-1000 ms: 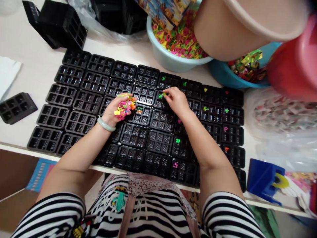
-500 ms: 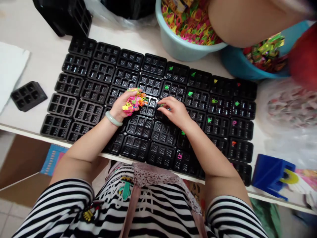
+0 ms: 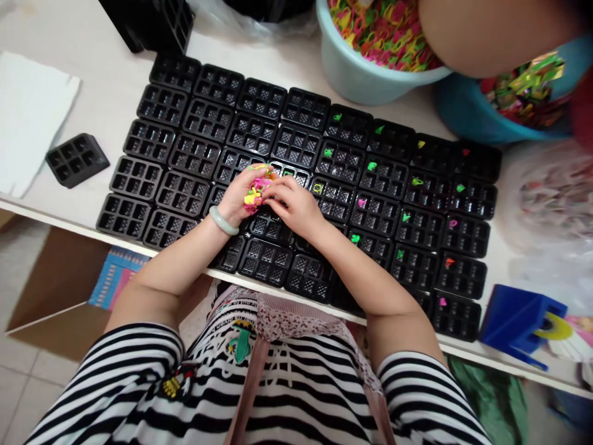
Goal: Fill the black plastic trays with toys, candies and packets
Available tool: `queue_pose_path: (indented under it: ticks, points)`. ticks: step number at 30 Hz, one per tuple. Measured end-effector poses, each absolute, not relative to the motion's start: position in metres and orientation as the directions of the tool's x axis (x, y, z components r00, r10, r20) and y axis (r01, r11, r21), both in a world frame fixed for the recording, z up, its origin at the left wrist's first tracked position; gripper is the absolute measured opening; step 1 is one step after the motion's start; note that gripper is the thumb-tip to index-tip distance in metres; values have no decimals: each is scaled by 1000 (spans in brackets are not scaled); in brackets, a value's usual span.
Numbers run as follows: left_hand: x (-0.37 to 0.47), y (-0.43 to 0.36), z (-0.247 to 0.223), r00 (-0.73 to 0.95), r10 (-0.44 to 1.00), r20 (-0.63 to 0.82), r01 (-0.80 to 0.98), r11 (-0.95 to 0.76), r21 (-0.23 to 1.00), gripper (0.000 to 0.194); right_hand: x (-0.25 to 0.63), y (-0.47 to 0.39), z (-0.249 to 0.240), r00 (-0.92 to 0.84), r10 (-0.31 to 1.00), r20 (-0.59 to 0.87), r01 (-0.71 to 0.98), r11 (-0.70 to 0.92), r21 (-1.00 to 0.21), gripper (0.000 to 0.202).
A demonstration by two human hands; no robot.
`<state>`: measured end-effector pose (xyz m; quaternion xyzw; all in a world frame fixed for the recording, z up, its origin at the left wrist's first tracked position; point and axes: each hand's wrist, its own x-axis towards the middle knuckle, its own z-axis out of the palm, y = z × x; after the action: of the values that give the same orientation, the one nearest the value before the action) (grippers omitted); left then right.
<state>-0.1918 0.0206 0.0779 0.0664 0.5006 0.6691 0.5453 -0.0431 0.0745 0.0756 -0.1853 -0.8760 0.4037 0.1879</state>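
My left hand (image 3: pixel 238 196), with a pale bangle at its wrist, cups a pile of small colourful plastic pieces (image 3: pixel 256 193). The fingers of my right hand (image 3: pixel 293 204) are bent together at the pile's right side; whatever lies between their tips is too small to make out. Both hands are over rows of black six-compartment trays (image 3: pixel 194 153). Many trays on the right hold a single small piece in an upper left compartment, such as a green one (image 3: pixel 372 166) and a pink one (image 3: pixel 361 203). Trays on the left show bare compartments.
A light blue tub (image 3: pixel 370 83) of colourful pieces and a darker blue tub (image 3: pixel 463 120) of shiny packets stand behind. One loose black tray (image 3: pixel 77 159) lies left. A blue holder (image 3: pixel 514 318) sits at the right edge. Someone's arm (image 3: pixel 491 37) crosses the top right.
My right hand has moved left from a tray to the pile in my left hand. A yellow ring now shows in the tray it left. The view has shifted slightly.
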Motion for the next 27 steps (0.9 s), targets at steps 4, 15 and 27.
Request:
queue_pose_path:
  ticks: [4, 15, 27]
  points:
    - [-182, 16, 76, -475, 761, -442, -619, 68, 782, 5, -42, 62, 74, -842, 522, 137, 211, 552, -807, 32]
    - [-172, 18, 65, -502, 779, -376, -572, 28, 820, 16, -35, 63, 56, -732, 679, 54, 108, 195, -975, 24]
    - [-206, 6, 80, -273, 832, -483, -678, 189, 710, 10, 68, 87, 55, -737, 675, 41, 448, 533, -718, 13]
